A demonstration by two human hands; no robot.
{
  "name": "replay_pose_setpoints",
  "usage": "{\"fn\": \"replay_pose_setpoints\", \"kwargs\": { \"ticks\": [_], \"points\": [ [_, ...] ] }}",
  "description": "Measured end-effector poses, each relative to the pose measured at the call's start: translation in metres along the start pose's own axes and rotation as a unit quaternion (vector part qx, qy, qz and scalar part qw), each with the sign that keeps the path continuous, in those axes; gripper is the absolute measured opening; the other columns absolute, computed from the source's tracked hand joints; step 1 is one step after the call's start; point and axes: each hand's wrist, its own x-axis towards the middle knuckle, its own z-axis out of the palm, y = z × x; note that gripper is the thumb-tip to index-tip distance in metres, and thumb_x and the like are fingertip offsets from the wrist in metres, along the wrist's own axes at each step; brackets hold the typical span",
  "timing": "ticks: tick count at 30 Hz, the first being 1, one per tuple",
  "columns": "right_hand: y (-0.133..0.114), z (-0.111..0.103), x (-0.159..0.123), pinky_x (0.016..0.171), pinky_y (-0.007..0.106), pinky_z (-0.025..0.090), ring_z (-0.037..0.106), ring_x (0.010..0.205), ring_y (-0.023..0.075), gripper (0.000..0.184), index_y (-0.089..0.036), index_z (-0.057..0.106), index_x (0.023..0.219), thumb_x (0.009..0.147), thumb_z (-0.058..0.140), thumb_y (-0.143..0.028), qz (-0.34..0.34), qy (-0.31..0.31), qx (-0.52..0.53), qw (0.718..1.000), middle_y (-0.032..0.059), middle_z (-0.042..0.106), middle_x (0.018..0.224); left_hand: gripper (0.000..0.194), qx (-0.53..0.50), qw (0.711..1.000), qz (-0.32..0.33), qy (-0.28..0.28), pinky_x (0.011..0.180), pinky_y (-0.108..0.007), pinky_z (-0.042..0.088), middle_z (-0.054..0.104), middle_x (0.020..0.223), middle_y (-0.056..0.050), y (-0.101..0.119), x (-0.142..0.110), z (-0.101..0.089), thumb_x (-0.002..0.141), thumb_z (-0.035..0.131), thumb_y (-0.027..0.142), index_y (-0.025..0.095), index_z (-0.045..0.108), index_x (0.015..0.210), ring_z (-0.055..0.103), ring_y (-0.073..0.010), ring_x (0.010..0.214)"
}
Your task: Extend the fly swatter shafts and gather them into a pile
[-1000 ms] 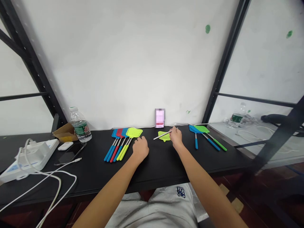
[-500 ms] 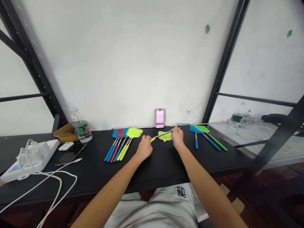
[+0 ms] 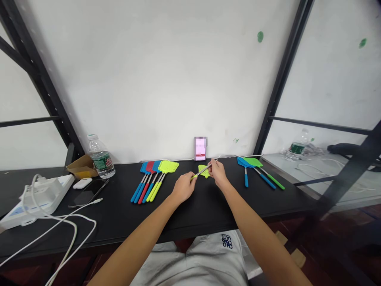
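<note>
My left hand (image 3: 184, 186) is closed around the yellow grip of a fly swatter handle (image 3: 203, 171). At the far end of its metal rod, the fingers of my right hand (image 3: 218, 172) pinch the handle. A separate yellow mesh swatter head (image 3: 204, 171) lies on the table just behind the rod, partly covered by it. To the left, several whole fly swatters (image 3: 153, 180) in blue, red and yellow lie side by side with heads overlapping. On the right lie two blue swatters (image 3: 262, 174) and a green swatter (image 3: 270, 174).
A lit phone (image 3: 200, 148) leans against the wall. On the left are a water bottle (image 3: 102, 159), a cardboard box (image 3: 82, 167), a white case (image 3: 82, 183), a dark phone (image 3: 89, 193), a power strip (image 3: 49, 202) and white cables (image 3: 76, 228). Black shelf posts (image 3: 279, 79) flank the black table (image 3: 208, 214).
My left hand has shifted slightly right and my right hand slightly left, bringing them nearer each other. The handle between them now slants more steeply. The laid-out swatters have stayed put.
</note>
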Motion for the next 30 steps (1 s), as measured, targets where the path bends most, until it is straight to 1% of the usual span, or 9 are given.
{"fn": "replay_pose_setpoints", "kwargs": {
  "ticks": [3,6,8,10,13,16,21,26,30],
  "points": [
    [-0.003,0.01,-0.01,0.037,0.021,0.026,0.036,0.037,0.008,0.042,-0.018,0.052,0.068,0.085,0.047,-0.056,-0.021,-0.032,-0.007,0.999,-0.0031,0.043,0.047,0.021,-0.023,1.0,0.005,0.007,0.059,-0.025,0.03,0.056,0.068,0.0,0.001,0.0,0.001,0.092,0.041,0.032,0.02,0.05,0.077,0.051,-0.0141,0.063],
    [-0.01,0.016,-0.024,0.044,0.022,0.034,0.042,0.044,0.0098,0.044,-0.018,0.054,0.069,0.089,0.042,-0.055,-0.127,-0.021,-0.068,0.989,-0.002,0.046,0.05,0.025,-0.071,0.997,0.019,0.005,0.057,-0.024,0.028,0.049,0.062,0.003,0.003,0.0,0.002,0.092,0.041,0.035,0.02,0.045,0.072,0.045,-0.0119,0.057],
    [-0.016,0.019,-0.035,0.05,0.023,0.037,0.045,0.048,0.0107,0.043,-0.018,0.054,0.072,0.093,0.036,-0.051,-0.21,0.015,-0.125,0.97,-0.0017,0.047,0.053,0.028,-0.11,0.994,0.024,0.002,0.057,-0.023,0.028,0.046,0.06,0.004,0.006,0.0,0.003,0.091,0.041,0.037,0.019,0.043,0.07,0.041,-0.0107,0.056],
    [-0.022,0.022,-0.045,0.055,0.024,0.038,0.046,0.051,0.0114,0.041,-0.018,0.054,0.074,0.096,0.031,-0.045,-0.283,0.045,-0.178,0.941,-0.0011,0.048,0.056,0.03,-0.15,0.988,0.028,-0.007,0.057,-0.023,0.028,0.045,0.06,0.005,0.009,0.0,0.003,0.09,0.042,0.039,0.019,0.043,0.069,0.04,-0.0101,0.056],
    [-0.026,0.03,-0.055,0.06,0.025,0.038,0.048,0.055,0.0122,0.039,-0.018,0.052,0.075,0.097,0.027,-0.037,-0.351,0.051,-0.222,0.908,0.0005,0.051,0.061,0.031,-0.211,0.977,0.032,-0.028,0.057,-0.022,0.029,0.047,0.062,0.004,0.011,0.0,0.003,0.09,0.042,0.04,0.017,0.044,0.069,0.04,-0.0098,0.058],
    [-0.029,0.038,-0.056,0.059,0.025,0.037,0.049,0.055,0.0125,0.037,-0.018,0.052,0.074,0.098,0.028,-0.034,-0.366,0.022,-0.258,0.894,0.0012,0.052,0.061,0.031,-0.284,0.957,0.009,-0.051,0.053,-0.021,0.028,0.045,0.059,0.004,0.009,0.0,0.002,0.088,0.044,0.04,0.017,0.044,0.067,0.036,-0.0085,0.055],
    [-0.034,0.049,-0.049,0.057,0.025,0.034,0.049,0.055,0.0127,0.037,-0.019,0.052,0.074,0.098,0.028,-0.034,-0.346,-0.026,-0.331,0.877,0.0015,0.054,0.061,0.029,-0.401,0.912,-0.047,-0.079,0.048,-0.02,0.023,0.037,0.05,0.007,0.008,0.003,0.002,0.079,0.052,0.035,0.018,0.04,0.06,0.028,-0.0055,0.048],
    [-0.036,0.063,-0.044,0.054,0.026,0.026,0.045,0.053,0.0127,0.039,-0.019,0.05,0.072,0.098,0.028,-0.037,-0.327,-0.047,-0.402,0.854,0.0005,0.052,0.059,0.021,-0.441,0.891,-0.094,-0.048,0.047,-0.02,0.022,0.036,0.046,0.007,0.008,0.005,0.001,0.07,0.05,0.024,0.018,0.038,0.054,0.029,-0.0047,0.045],
    [-0.033,0.069,-0.043,0.053,0.027,0.022,0.042,0.053,0.0126,0.041,-0.019,0.05,0.072,0.099,0.026,-0.038,-0.315,-0.044,-0.423,0.848,0.0001,0.051,0.06,0.016,-0.445,0.887,-0.117,-0.03,0.047,-0.021,0.022,0.037,0.044,0.007,0.008,0.006,0.002,0.066,0.046,0.022,0.018,0.039,0.053,0.029,-0.0047,0.044]
  ]
}}
